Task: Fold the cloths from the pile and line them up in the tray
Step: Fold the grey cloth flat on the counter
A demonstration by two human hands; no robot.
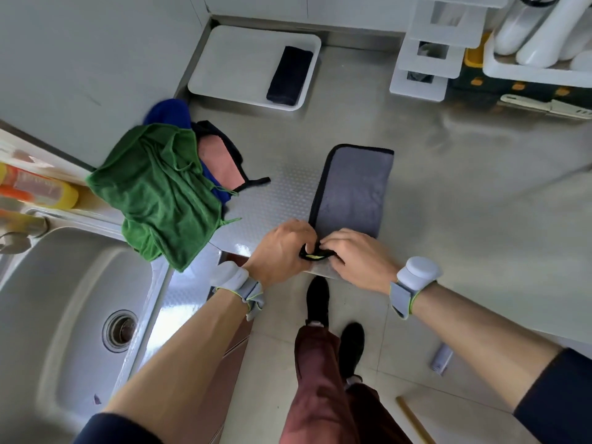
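The grey cloth (352,193) is lying folded into a long strip on the steel counter (448,193), stretching straight away from both hands, its black-bound near end sitting at the counter's front edge. The left hand (282,251) and the right hand (355,254) are working close together, fingertips almost touching, both pinching that near hem, where a small yellow tag is showing between them.

The cloth is looking soft, light and limp, probably plush microfibre, so it is likely to sag and unfold if lifted by one point. The stitched black border is the firmer part; gripping the two near corners there, or sliding flat palms under the fold, should be keeping the layers aligned.

Ahead of the hands and beyond the strip's far end, the white tray (224,59) is holding one dark folded cloth (290,75) against its right side, leaving bare room to that cloth's left. To the left of the left hand, the pile (160,187), topped by a green cloth, is draping over the rim of the sink (64,283). To the right of the right hand the counter is lying open, giving sweeping room, though the near end is sitting right at the drop to the floor.
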